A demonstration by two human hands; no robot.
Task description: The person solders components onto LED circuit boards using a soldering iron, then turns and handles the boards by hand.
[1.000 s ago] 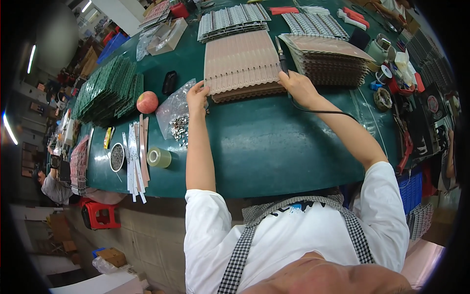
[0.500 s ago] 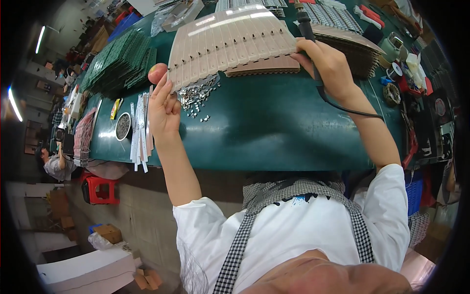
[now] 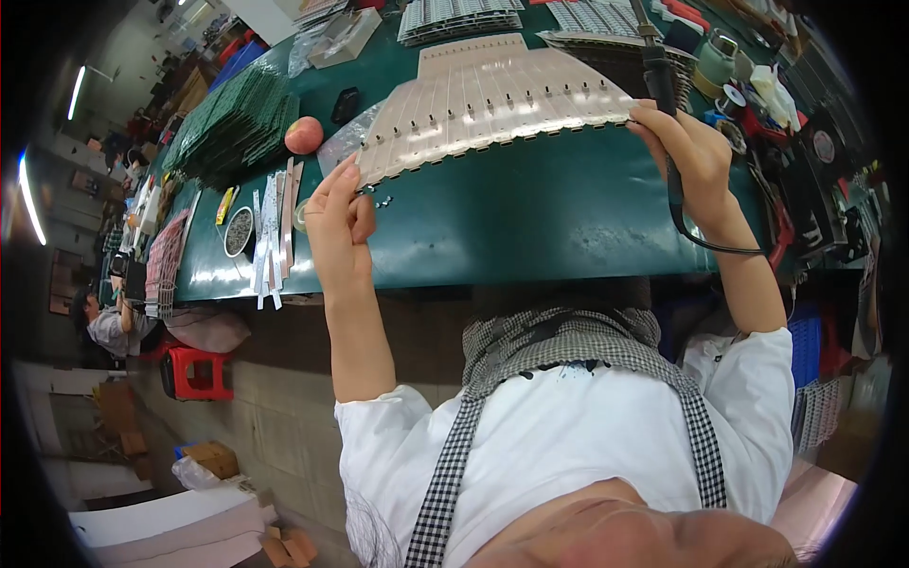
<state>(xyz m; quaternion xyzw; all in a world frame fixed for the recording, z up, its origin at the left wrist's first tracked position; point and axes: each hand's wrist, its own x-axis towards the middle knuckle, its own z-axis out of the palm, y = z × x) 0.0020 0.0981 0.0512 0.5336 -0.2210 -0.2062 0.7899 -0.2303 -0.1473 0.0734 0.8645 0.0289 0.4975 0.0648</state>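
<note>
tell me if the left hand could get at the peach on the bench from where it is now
Probably yes. The left hand pinches the near corner of the beige panel, and the peach sits just beyond it on the green bench with nothing between. It would need to let go first.

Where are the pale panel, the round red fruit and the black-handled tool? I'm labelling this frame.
pale panel (image 3: 492, 104), head view, middle of its top face
round red fruit (image 3: 303, 135), head view, its centre
black-handled tool (image 3: 657, 76), head view, its grip
</note>
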